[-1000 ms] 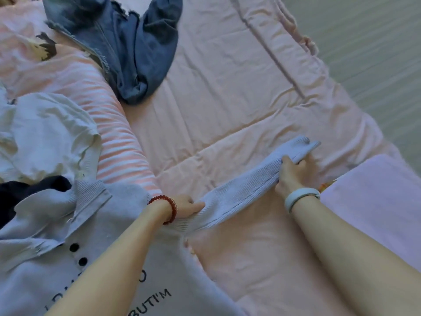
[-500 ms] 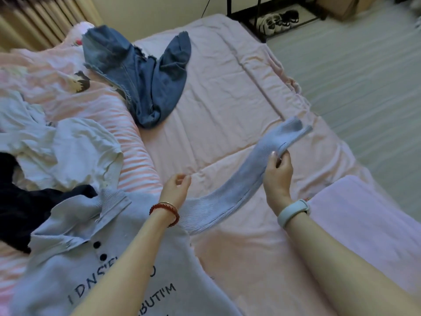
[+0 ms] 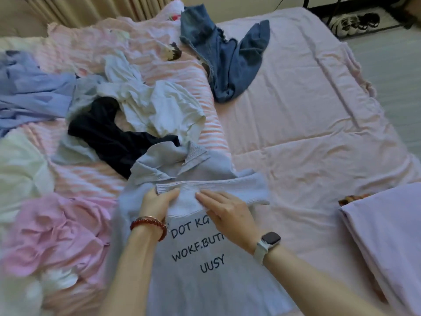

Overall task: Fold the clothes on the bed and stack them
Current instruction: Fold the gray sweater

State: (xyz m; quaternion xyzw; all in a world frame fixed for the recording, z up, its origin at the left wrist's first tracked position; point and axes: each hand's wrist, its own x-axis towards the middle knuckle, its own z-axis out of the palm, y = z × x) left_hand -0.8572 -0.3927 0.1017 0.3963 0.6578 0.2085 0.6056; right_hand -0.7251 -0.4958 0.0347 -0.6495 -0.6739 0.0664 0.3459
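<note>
A pale blue knit sweater point(image 3: 205, 277) with black lettering lies flat on the pink bed point(image 3: 307, 124) in front of me. Its right sleeve point(image 3: 237, 188) is folded across the chest, just below the collar. My left hand point(image 3: 157, 201) pinches the sleeve's ribbed cuff at the left end. My right hand point(image 3: 225, 210) lies flat on the sleeve with straight fingers, pressing it down.
Unfolded clothes lie to the left: a pink garment point(image 3: 57, 233), a black one point(image 3: 107, 135), a white one point(image 3: 159, 108), a light blue one point(image 3: 29, 87). Blue jeans point(image 3: 225, 58) lie farther up the bed. A folded lilac item point(image 3: 387, 236) sits at the right.
The sleeve, held stretched out to the right before, has been brought over and laid across the sweater's chest. Both hands moved left with it. The view has tilted up and left.
</note>
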